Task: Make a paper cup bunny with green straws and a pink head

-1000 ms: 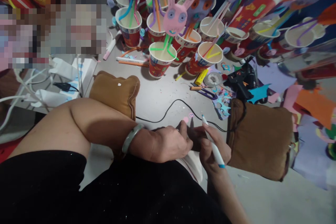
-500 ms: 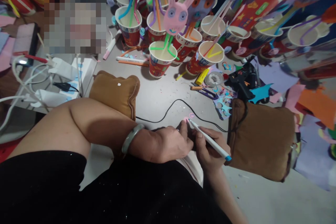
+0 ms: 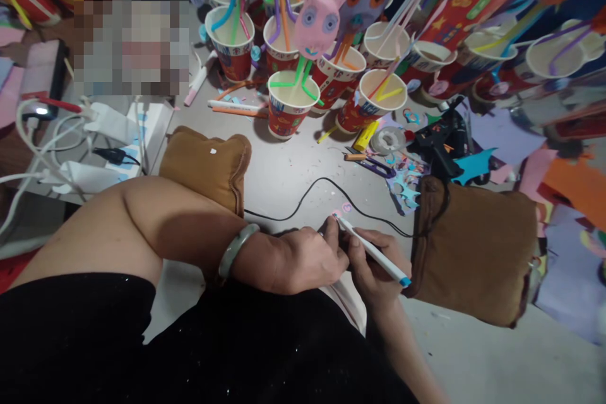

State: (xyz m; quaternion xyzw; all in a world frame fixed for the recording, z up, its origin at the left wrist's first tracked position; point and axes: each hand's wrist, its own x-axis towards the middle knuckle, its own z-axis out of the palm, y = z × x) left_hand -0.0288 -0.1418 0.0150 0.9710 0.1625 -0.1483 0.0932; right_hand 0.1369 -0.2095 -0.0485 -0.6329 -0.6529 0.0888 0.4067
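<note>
A white marker [image 3: 374,252] with a blue end is gripped in my right hand [image 3: 374,284], between thumb and fingers. Its tip meets a small pink paper piece [image 3: 336,213] on the table. My left hand [image 3: 303,259] is mostly curled, and its index finger holds that piece down at the edge. Beside it lies another small pink piece [image 3: 347,207] with a drawn outline. The fingertips partly hide the held piece. A black cord [image 3: 324,178] curves across the table just beyond both hands.
Brown cushioned pads lie left [image 3: 203,167] and right [image 3: 478,252]. Paper cups [image 3: 293,113] with straws and paper animal heads crowd the back. A black glue gun [image 3: 438,148] and paper scraps [image 3: 404,186] are at right; a power strip [image 3: 137,139] with cables is at left.
The marker's tip has shifted slightly left and down onto the pink piece, with my right hand moving a little left. My left hand stays almost still.
</note>
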